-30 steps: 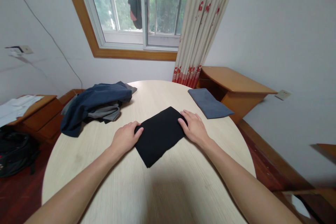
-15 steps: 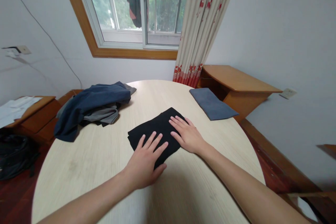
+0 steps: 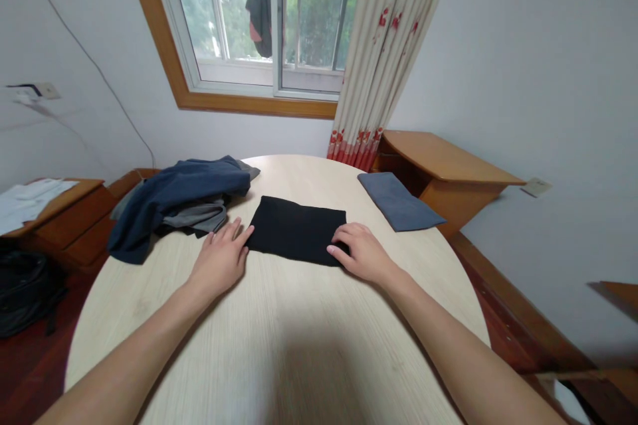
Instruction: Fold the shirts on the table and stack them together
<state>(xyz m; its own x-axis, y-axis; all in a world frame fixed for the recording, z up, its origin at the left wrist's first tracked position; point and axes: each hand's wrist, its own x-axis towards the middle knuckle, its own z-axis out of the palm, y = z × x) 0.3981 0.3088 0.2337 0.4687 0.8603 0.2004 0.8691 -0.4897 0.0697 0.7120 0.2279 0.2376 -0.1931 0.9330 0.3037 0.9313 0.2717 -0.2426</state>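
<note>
Black cloth [image 3: 296, 229] is lying squarer now; my left hand [image 3: 219, 259] is resting spread, right hand [image 3: 365, 252] curling, grip unclear; uneven tugging risks creasing.

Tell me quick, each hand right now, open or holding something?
Left hand: open, fingers spread at the left edge of the black cloth.
Right hand: fingers bent at its right edge; grip unclear.

The window [image 3: 316, 33] has a flowered curtain [image 3: 381, 70] at its right edge, a wooden desk [image 3: 448, 159] to its lower right and a black bag [image 3: 27, 295] to its lower left.
</note>
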